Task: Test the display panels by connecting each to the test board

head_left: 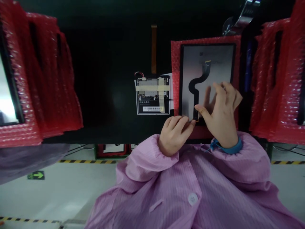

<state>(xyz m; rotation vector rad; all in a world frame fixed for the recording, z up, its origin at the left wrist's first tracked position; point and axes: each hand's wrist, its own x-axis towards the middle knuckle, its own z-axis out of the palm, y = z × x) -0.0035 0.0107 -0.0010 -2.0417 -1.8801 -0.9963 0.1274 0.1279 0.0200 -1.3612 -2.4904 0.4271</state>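
Note:
A display panel [188, 63] with a pale grey back and black border lies on red bubble wrap [175, 73]. A black flat flex cable [195, 89] snakes down its back, with a gold connector end near the top. At the panel's lower edge, my left hand [175, 135] has curled fingers, the index fingertip at the cable's lower end; its thumb is hidden. Over the panel's lower right, my right hand [221, 111] has its fingers apart, its thumb tip touching the cable. A blue wristband [230, 148] circles my right wrist.
Left of the panel lies a taped circuit board with a battery [152, 95], and an orange ribbon cable [154, 49] above it. Red bubble-wrap stacks stand left [52, 79] and right [274, 79]. A blue pen-like tool [248, 66] and a metal object [243, 17] lie at right.

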